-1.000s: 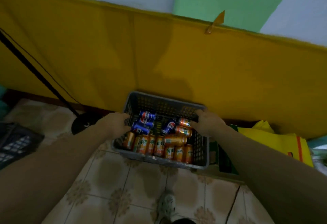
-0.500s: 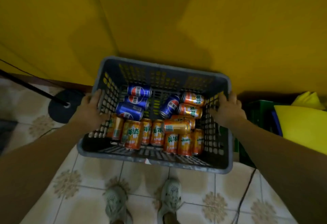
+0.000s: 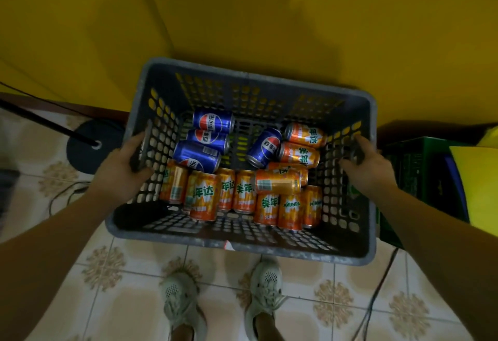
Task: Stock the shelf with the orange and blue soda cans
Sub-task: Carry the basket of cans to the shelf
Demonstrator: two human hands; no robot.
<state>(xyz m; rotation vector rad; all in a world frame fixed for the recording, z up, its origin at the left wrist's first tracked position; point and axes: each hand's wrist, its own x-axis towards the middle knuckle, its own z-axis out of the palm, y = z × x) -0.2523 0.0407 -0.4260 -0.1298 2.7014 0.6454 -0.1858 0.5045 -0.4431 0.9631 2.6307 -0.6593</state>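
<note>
As left hand (image 3: pixel 121 169), right hand (image 3: pixel 370 165) grip crate (image 3: pixel 256 75), orange cans (image 3: pixel 204 196) — blue cans (image 3: pixel 213 123) — lie inside.

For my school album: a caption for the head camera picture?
Left hand and right hand grip a grey crate of orange cans and blue cans.

Below a yellow cloth backdrop (image 3: pixel 242 9) spreads a cream flower-patterned tile floor (image 3: pixel 113 303); a round black stand base (image 3: pixel 80 154) sits under the backdrop's left end.

Yellow backdrop (image 3: pixel 242 17), patterned floor tiles (image 3: pixel 107 300), black stand base (image 3: pixel 91 149) left, green crate (image 3: pixel 420 173) right, pale shoes (image 3: pixel 180 303)
</note>
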